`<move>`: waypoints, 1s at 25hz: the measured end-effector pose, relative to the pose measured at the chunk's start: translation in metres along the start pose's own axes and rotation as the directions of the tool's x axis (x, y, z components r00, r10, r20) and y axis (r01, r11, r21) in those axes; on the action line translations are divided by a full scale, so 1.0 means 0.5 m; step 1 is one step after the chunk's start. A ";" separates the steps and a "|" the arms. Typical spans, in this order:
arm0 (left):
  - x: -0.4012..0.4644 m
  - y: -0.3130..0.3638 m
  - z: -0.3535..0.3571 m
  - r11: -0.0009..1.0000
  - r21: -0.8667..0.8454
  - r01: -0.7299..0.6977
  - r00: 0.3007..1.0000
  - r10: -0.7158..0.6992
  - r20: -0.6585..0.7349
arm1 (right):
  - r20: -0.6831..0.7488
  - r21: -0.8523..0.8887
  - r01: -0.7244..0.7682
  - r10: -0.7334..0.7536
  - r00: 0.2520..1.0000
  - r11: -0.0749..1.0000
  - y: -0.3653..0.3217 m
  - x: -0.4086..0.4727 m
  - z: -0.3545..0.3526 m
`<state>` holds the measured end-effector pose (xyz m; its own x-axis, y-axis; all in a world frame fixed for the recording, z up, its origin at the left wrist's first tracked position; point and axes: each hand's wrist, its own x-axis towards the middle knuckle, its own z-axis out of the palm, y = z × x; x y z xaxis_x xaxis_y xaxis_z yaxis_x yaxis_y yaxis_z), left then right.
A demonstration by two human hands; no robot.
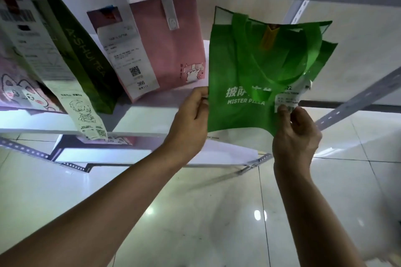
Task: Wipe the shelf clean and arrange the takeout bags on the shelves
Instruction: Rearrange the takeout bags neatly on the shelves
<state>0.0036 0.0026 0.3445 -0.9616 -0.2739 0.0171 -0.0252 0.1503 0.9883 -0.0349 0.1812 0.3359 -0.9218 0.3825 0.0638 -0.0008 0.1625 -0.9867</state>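
Green bag point(245, 67), right of centre: held upright at the shelf point(138, 121) edge, apparently to stand beside the pink bag point(173, 50). Left hand point(193, 112) pinched its left edge; right hand point(295, 132) pinched the lower right corner by the receipt point(288, 98). Dark green bag point(82, 54) stood upper left.

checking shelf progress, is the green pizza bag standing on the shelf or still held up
Held up. The left hand and right hand grip the green bag at its lower edges, beside the pink bag.
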 end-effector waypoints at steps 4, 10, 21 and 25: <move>-0.100 0.018 -0.021 0.999 -0.018 0.036 0.999 -0.036 0.012 | 0.054 0.088 -0.063 0.059 0.997 0.994 -0.019 -0.078 -0.038; -0.269 -0.016 -0.071 0.994 0.073 0.080 0.995 -0.084 0.053 | 0.068 0.140 -0.158 0.149 0.986 0.978 0.023 -0.236 -0.092; -0.411 -0.147 -0.240 0.965 0.022 0.261 0.965 -0.261 -0.022 | 0.169 0.113 -0.210 0.190 0.967 0.971 0.087 -0.492 -0.023; -0.442 -0.190 -0.312 0.962 -0.008 0.272 0.962 -0.272 -0.031 | 0.177 0.034 -0.230 0.221 0.959 0.973 0.106 -0.559 0.017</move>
<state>0.2611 -0.0994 0.2706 -0.9096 -0.3339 -0.2473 -0.2830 0.0622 0.9571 0.2195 0.0752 0.2645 -0.9529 0.2420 -0.1830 0.1979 0.0389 -0.9794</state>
